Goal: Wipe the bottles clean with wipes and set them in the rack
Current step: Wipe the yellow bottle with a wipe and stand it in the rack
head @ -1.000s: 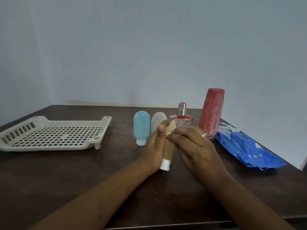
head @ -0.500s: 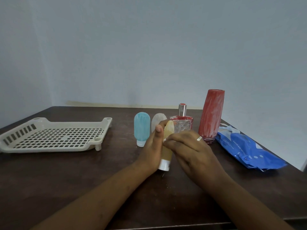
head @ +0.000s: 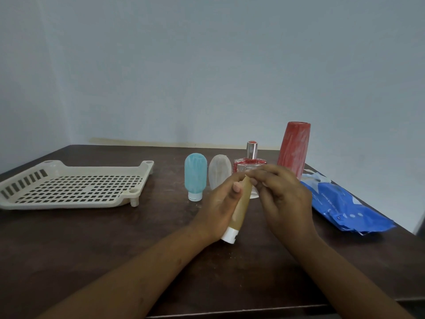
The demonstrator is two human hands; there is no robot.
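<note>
My left hand [head: 218,208] grips a tan squeeze bottle [head: 241,208], which leans with its white cap [head: 228,236] towards me, just above the table. The fingers of my right hand [head: 285,196] curl round the bottle's top end; I cannot tell whether a wipe lies under them. Behind my hands stand a blue bottle [head: 195,178], a whitish bottle [head: 218,173], a glass perfume bottle [head: 249,157] and a tall red bottle [head: 294,148]. The cream slotted rack [head: 69,187] sits at the left with nothing in it.
A blue pack of wipes [head: 345,208] lies at the right, near the table's right edge. The dark wooden table [head: 115,238] meets a wall at the back, and its front edge runs just below my forearms.
My right fingers have slid up the tan bottle from its middle to its top end. The left hand still holds the bottle in about the same place.
</note>
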